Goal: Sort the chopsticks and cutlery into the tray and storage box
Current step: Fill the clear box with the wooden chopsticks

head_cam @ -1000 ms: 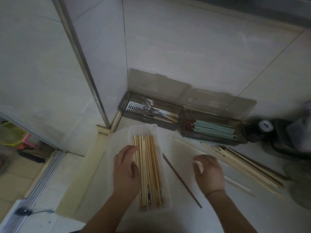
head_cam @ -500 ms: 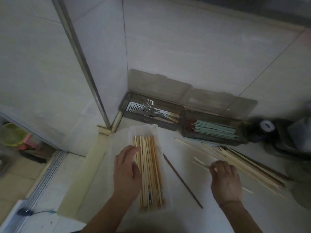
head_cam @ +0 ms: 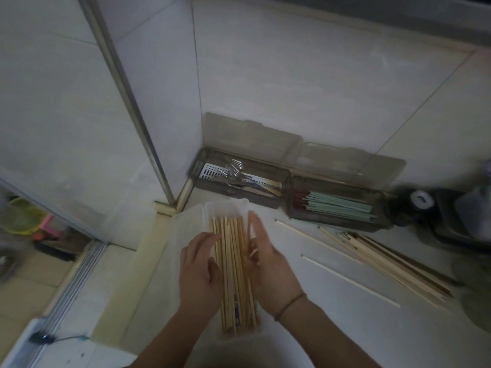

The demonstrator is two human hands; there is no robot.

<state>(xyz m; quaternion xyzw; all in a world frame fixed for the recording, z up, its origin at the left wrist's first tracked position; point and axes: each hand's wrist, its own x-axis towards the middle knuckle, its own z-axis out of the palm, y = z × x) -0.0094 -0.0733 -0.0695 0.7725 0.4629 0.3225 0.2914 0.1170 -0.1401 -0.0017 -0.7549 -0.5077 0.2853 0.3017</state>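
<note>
My left hand (head_cam: 199, 272) lies flat along the left side of the translucent plastic tray (head_cam: 225, 208), fingers relaxed and straight, their tips touching the bundle of bamboo chopsticks (head_cam: 233, 266) inside it; that grip is loose and holds nothing. My right hand (head_cam: 268, 264) rests along the right side of the same bundle, fingers stretched toward the tray's far end, with a pale stick end showing by the thumb; I cannot tell whether that grip pinches a chopstick or just presses against the bundle. A thin cord bracelet (head_cam: 291, 304) circles my right wrist.

The tray is a long narrow rectangle with milky walls, and the chopsticks in it are slim, straight, light tan sticks packed side by side along its length.

On the white tabletop (head_cam: 332, 314) to the right, 2 single pale chopsticks (head_cam: 348, 280) lie apart from each other, and farther right a loose fan of bamboo chopsticks (head_cam: 393, 264) spreads diagonally.

Against the tiled wall stand 2 smoky, transparent storage boxes with their lids tipped open. The left box (head_cam: 239, 179) holds metal forks (head_cam: 235, 168) and flat cutlery on a white perforated insert. The right box (head_cam: 337, 205), touching it end to end, holds mint-green chopsticks (head_cam: 340, 207) with dark red ends, laid lengthwise
</note>
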